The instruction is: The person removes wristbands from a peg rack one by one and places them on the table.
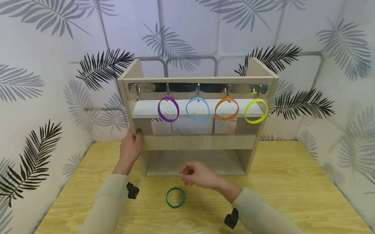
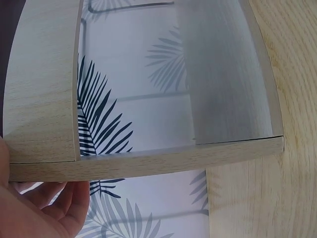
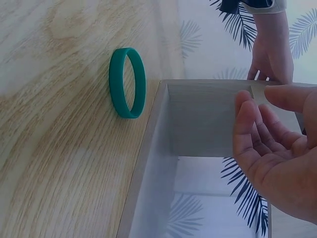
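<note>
My left hand (image 1: 132,146) grips the left side panel of a wooden shelf unit (image 1: 198,142), thumb on the front side and fingers behind the panel in the left wrist view. My right hand (image 1: 199,175) hovers before the lower compartment, fingers loosely curled and holding nothing. Below and left of it, a green silicone wristband (image 3: 116,84) lies flat on the table. Along the unit's hook rail hang a purple wristband (image 1: 159,111), a light blue wristband (image 1: 198,120), an orange wristband (image 1: 227,119) and a yellow wristband (image 1: 255,121). The leftmost hook (image 1: 137,92) carries no band.
The unit stands at the back of a wood-grain table (image 1: 295,196), close to a wall (image 1: 188,20) with leaf patterns. A white shelf board (image 1: 181,104) runs behind the hanging bands. Black mounts are strapped at both wrists.
</note>
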Motion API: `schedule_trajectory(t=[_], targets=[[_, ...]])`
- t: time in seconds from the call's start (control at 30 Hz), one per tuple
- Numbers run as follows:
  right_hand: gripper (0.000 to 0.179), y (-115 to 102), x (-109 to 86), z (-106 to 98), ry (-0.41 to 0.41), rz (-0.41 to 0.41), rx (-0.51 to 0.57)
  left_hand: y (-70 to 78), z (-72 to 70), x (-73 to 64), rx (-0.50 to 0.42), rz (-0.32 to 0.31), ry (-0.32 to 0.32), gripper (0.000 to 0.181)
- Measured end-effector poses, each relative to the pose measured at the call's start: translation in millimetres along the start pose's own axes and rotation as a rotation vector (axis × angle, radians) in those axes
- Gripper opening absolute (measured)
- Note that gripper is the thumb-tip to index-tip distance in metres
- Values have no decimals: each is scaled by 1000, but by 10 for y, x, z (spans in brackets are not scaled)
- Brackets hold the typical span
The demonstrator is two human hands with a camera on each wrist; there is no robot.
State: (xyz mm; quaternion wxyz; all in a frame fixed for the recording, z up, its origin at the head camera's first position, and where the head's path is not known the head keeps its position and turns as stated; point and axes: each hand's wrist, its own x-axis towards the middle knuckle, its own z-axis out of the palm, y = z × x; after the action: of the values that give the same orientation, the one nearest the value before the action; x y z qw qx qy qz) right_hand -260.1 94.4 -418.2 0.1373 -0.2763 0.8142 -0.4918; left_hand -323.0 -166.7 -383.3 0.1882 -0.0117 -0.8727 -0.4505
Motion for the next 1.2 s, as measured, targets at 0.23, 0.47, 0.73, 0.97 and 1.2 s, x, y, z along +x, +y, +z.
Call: schedule_trajectory(t=[0.23,0.47,0.73,0.97,1.2], targets=[[13,9,-4,1,-14,9,14,-54,5,-13,11,-23,-11,52],[15,-53,26,-64,5,-5,20,-51,-1,9,21,-11,-1,51],[17,-217,146,-209,44,-51,28,-11,-13,11,24,-13,0,51],[19,-497,233,-348,129,-73,6,13,-9,13,32,-8,7,49],[20,-760,317,-508,229,-128,-111,15,-1,19,26,-4,9,50]])
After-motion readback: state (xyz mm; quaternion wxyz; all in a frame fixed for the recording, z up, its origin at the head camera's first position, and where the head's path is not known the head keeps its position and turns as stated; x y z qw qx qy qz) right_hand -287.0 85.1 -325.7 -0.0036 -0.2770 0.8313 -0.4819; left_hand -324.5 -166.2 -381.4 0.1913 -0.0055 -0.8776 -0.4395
